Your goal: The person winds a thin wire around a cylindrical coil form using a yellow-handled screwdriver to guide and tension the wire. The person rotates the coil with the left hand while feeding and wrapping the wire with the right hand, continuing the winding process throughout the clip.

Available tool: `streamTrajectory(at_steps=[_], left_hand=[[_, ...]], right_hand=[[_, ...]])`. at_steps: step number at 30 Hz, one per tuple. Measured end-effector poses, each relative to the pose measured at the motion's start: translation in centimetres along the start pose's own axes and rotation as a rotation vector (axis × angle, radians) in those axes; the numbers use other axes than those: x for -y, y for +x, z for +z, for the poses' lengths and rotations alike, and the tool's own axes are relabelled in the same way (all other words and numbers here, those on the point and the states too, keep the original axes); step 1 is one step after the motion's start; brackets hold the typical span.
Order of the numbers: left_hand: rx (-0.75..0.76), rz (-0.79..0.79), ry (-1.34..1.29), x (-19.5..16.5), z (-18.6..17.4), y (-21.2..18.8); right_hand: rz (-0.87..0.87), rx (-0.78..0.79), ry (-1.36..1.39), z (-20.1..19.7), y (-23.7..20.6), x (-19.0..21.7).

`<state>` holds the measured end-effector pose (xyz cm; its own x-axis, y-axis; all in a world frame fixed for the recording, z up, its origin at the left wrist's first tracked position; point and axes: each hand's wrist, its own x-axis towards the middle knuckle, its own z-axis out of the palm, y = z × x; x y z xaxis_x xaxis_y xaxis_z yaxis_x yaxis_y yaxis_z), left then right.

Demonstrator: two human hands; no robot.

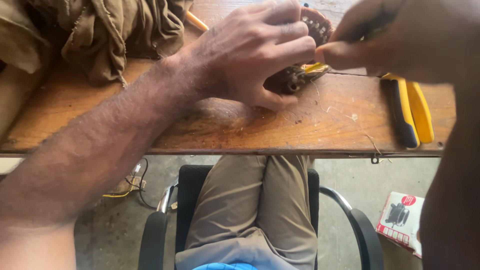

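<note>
Upper centre: left hand point(255, 55) clamps the round brown wound part point(295, 77); right hand point(395, 37) pinches a thin tool, tip hidden. Best keep that clamp firm, probing gently

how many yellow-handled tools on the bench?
1 clear: yellow-and-black pliers lying at the bench's right end. A yellow shaft pokes out by the brown cloth, kind unclear. The hands may hide more.

One pliers point(411, 111); one cloth point(100, 30); one box point(402, 221)
</note>
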<state>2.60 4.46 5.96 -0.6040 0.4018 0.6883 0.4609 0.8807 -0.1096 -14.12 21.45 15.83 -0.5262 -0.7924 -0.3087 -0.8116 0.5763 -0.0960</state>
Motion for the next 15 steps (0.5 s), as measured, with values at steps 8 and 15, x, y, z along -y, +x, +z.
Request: streamTrajectory(at_steps=[8, 15], left_hand=[[0.062, -0.082, -0.048, 0.1, -0.3, -0.4], [0.045, -0.057, -0.026, 0.6, 0.2, -0.8]], right_hand=[[0.041, 0.191, -0.176, -0.8, 2.3, 1.3], [-0.516, -0.435, -0.248, 1.2, -6.2, 2.8]])
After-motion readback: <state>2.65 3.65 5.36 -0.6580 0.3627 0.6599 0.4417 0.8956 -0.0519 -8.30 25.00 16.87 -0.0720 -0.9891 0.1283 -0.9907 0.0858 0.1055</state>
